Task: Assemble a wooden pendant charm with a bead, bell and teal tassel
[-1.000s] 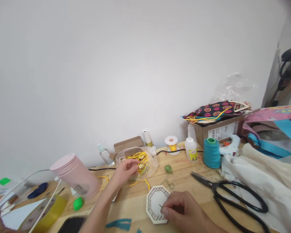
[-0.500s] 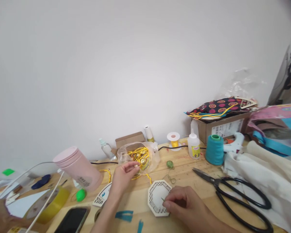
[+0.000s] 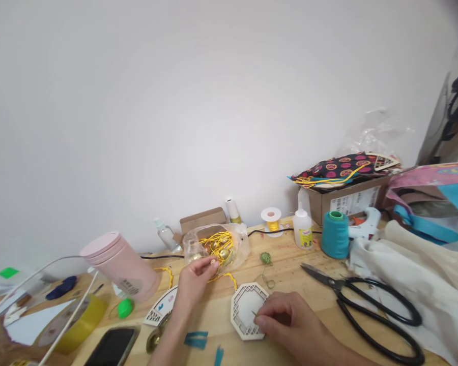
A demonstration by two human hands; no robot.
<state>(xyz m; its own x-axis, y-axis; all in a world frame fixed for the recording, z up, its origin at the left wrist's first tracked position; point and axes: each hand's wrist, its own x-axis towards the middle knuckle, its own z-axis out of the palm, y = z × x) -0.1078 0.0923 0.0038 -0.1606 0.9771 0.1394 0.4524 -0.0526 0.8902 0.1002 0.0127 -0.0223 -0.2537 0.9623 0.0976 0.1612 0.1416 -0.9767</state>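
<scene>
Pinching a small round piece at its fingertips, the left hand [image 3: 193, 284] sits against a clear plastic bag [image 3: 238, 244] of yellow cord and gold bells. Well apart from it, the right hand [image 3: 286, 317] closes on a thin green strand [image 3: 254, 313] at an octagonal lattice frame [image 3: 244, 310].

Bare left hand [image 3: 193, 287], bare right hand [image 3: 284, 316]; forearms [image 3: 168, 340] bare too, as far as view shows.
</scene>
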